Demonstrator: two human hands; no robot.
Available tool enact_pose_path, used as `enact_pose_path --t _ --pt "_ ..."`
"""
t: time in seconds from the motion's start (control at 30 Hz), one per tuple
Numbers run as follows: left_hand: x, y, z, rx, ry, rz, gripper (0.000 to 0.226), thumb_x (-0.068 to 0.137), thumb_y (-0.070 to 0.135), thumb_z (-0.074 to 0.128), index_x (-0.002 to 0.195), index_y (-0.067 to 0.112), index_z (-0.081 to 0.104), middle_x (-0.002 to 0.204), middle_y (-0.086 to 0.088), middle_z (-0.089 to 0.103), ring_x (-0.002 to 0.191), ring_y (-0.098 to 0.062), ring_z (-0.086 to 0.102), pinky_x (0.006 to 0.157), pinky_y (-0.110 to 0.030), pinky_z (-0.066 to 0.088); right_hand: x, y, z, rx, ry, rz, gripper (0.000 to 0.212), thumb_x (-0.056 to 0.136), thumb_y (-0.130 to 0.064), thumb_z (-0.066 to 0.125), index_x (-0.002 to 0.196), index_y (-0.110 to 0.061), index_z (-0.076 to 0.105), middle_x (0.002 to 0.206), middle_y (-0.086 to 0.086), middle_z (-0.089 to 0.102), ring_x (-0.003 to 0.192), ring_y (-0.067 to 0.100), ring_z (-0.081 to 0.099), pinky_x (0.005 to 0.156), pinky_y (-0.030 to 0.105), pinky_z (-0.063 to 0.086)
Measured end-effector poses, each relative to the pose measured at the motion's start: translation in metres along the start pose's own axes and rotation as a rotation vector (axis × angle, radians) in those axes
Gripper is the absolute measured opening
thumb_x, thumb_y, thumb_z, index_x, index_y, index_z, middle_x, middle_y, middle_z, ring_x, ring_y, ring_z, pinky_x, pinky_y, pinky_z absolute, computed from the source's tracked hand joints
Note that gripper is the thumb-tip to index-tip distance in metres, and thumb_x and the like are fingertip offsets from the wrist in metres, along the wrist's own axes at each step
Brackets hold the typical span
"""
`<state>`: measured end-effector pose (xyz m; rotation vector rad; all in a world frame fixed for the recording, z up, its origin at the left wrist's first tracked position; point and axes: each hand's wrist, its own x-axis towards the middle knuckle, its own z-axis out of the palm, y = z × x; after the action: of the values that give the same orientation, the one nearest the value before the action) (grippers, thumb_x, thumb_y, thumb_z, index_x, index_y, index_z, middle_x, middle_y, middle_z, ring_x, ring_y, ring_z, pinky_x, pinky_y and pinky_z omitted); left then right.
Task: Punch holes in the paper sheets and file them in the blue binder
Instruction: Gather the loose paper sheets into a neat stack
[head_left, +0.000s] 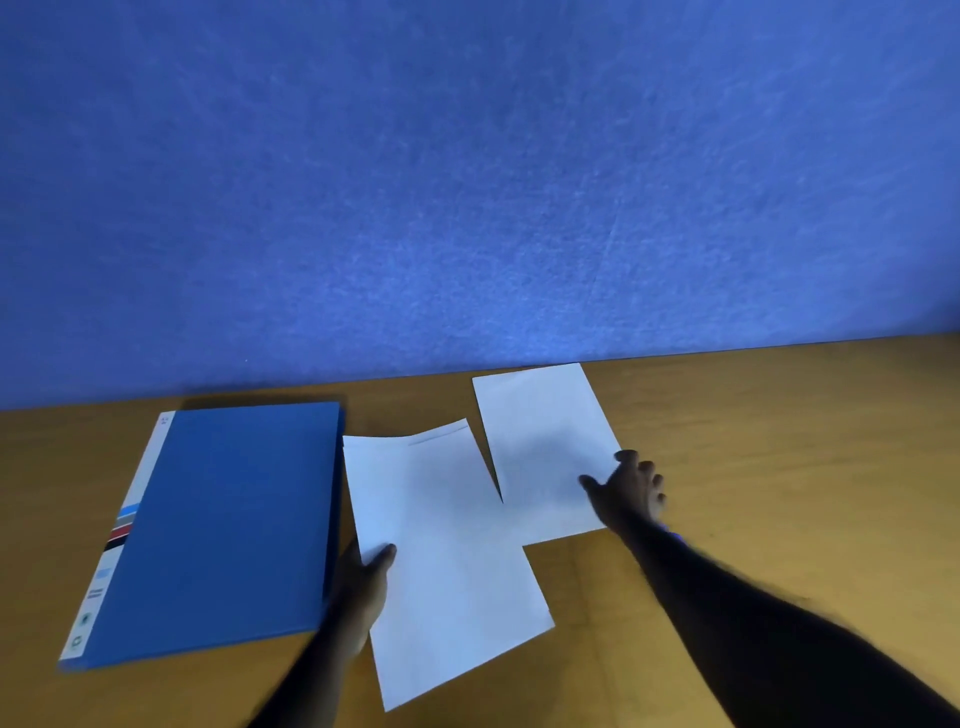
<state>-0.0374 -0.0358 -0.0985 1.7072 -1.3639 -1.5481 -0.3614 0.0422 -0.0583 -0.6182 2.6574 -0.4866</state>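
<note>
The blue binder (223, 525) lies closed and flat on the left of the wooden table (779, 441). Right of it lies a white paper stack (452, 561), at least two sheets slightly fanned. A second white sheet (545, 447) lies farther back and to the right, overlapping the stack's edge. My left hand (363, 582) grips the left edge of the near stack, thumb on top, right beside the binder. My right hand (631, 488) rests at the right edge of the far sheet, thumb on the paper, fingers spread beyond the edge. No hole punch is in view.
A blue fabric partition (467, 182) stands upright along the table's back edge, just behind the binder and the far sheet. Bare wood stretches to the right of my right arm and along the front edge.
</note>
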Motion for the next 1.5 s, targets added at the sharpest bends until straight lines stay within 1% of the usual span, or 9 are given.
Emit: enact_pose_path --t 0.17,0.37,0.53,0.83,0.97,1.17,1.3,1.37,1.5 --pt "0.0 -0.004 -0.002 -0.005 0.018 -0.013 0.039 0.093 0.022 0.061 0.131 0.012 0.055 0.121 -0.004 0.063 0.105 -0.02 0.057 0.089 -0.033 0.044 0.016 0.008 -0.003 -0.161 -0.1 0.069 0.102 0.065 -0.055 0.082 0.141 -0.01 0.031 0.142 0.02 0.038 0.132 0.04 0.036 0.105 0.051 0.035" --pt "-0.003 -0.011 -0.002 0.017 0.061 -0.017 0.036 0.091 0.027 0.063 0.124 0.012 0.059 0.115 -0.002 0.065 0.102 -0.021 0.06 0.086 -0.034 0.048 0.029 0.008 0.004 -0.109 -0.173 0.125 0.098 0.062 -0.052 0.084 0.137 -0.01 0.037 0.139 0.017 0.05 0.132 0.04 0.039 0.109 0.055 0.031" --pt "-0.009 -0.011 -0.003 0.043 0.078 0.055 0.032 0.091 0.026 0.064 0.121 0.016 0.061 0.104 0.005 0.064 0.092 -0.013 0.059 0.077 -0.027 0.045 0.036 0.003 0.002 0.073 -0.229 0.109 0.071 0.066 -0.043 0.084 0.121 -0.006 0.059 0.113 0.012 0.065 0.102 0.031 0.061 0.086 0.043 0.054" --pt "-0.014 -0.01 0.0 0.064 0.088 0.071 0.041 0.091 0.024 0.063 0.129 0.011 0.054 0.119 -0.005 0.062 0.109 -0.024 0.058 0.085 -0.032 0.047 0.018 -0.012 -0.048 0.426 -0.046 -0.134 0.007 0.082 -0.017 0.068 0.088 -0.015 0.065 0.085 0.007 0.068 0.072 0.024 0.061 0.051 0.026 0.04" --pt "-0.012 -0.007 -0.002 0.09 0.062 0.024 0.041 0.093 0.022 0.06 0.13 0.008 0.052 0.122 -0.009 0.061 0.112 -0.03 0.058 0.093 -0.04 0.049 0.001 -0.013 -0.071 0.601 -0.06 -0.128 0.016 0.083 -0.013 0.072 0.098 -0.016 0.068 0.081 -0.003 0.066 0.068 0.012 0.059 0.054 0.024 0.043" --pt "-0.016 0.004 -0.004 0.014 0.026 0.008 0.019 0.095 0.016 0.053 0.114 0.016 0.058 0.103 0.003 0.064 0.108 -0.03 0.06 0.076 -0.028 0.045 -0.042 0.002 -0.053 0.704 -0.235 -0.08 0.014 0.082 -0.007 0.074 0.095 -0.007 0.069 0.083 0.006 0.07 0.069 0.018 0.062 0.059 0.027 0.05" --pt "-0.022 0.015 -0.005 -0.095 0.01 -0.003 0.05 0.098 0.045 0.044 0.139 0.015 0.046 0.128 0.002 0.055 0.123 -0.025 0.052 0.101 -0.038 0.044 -0.074 0.005 -0.017 0.659 -0.335 -0.074 0.008 0.083 -0.007 0.074 0.088 -0.009 0.067 0.076 0.003 0.066 0.065 0.015 0.057 0.051 0.021 0.045" --pt "-0.023 0.016 -0.005 -0.105 -0.014 0.019 0.051 0.095 0.05 0.047 0.137 0.02 0.049 0.124 0.005 0.058 0.118 -0.023 0.055 0.096 -0.037 0.047 -0.086 0.005 0.001 0.624 -0.402 -0.077 0.009 0.083 -0.007 0.073 0.09 -0.007 0.067 0.082 0.006 0.068 0.067 0.015 0.059 0.054 0.023 0.047" --pt "-0.023 0.011 -0.002 -0.044 0.023 0.034 0.042 0.092 0.027 0.063 0.131 0.015 0.054 0.12 -0.003 0.063 0.102 -0.018 0.056 0.085 -0.03 0.045 -0.105 0.001 0.031 0.522 -0.486 -0.065 0.021 0.082 -0.011 0.072 0.102 -0.007 0.067 0.096 0.008 0.071 0.078 0.017 0.064 0.066 0.031 0.052"
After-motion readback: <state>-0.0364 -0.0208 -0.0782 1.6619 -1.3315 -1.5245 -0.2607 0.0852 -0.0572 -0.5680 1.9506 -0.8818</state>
